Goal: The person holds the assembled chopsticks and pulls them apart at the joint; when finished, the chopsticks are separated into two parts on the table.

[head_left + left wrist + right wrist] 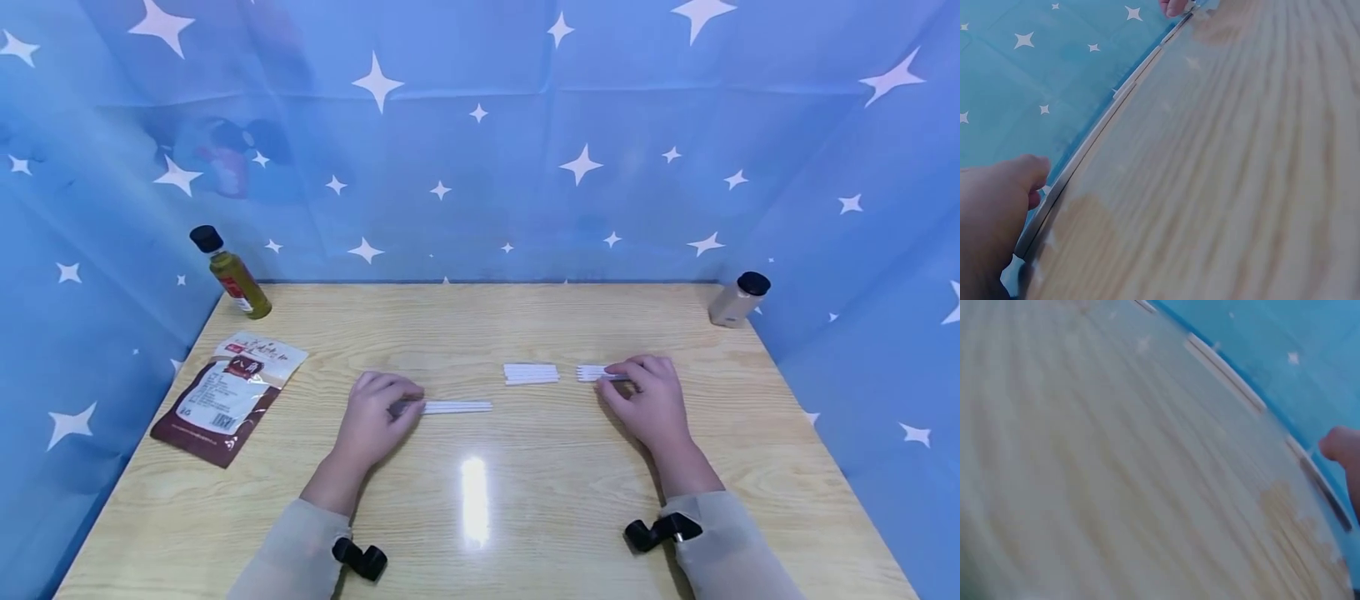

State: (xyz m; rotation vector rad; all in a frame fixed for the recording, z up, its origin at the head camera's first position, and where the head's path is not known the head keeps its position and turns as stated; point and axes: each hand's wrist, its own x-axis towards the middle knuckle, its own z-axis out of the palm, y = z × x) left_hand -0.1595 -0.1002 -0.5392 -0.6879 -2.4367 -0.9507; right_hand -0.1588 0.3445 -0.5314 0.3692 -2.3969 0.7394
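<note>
Several thin white sticks lie on the wooden table in three groups. My left hand (375, 421) curls at the left end of the longer, narrow group of sticks (461, 407), its thumb and fingers around that end. To the right, my right hand (651, 400) has thumb and fingertips on the right part of a short row of sticks (589, 373). Between the hands lies another row of sticks (531, 374), side by side and untouched. In the left wrist view, the fingers sit along the near stick (1085, 156); part of it is hidden behind the hand in the head view.
At the left lies a brown and white pouch (228, 396), with a green oil bottle (238, 283) behind it. A small black-capped jar (738, 300) stands at the back right corner. Blue star-patterned cloth (480, 150) borders the table (540, 500) at back and sides.
</note>
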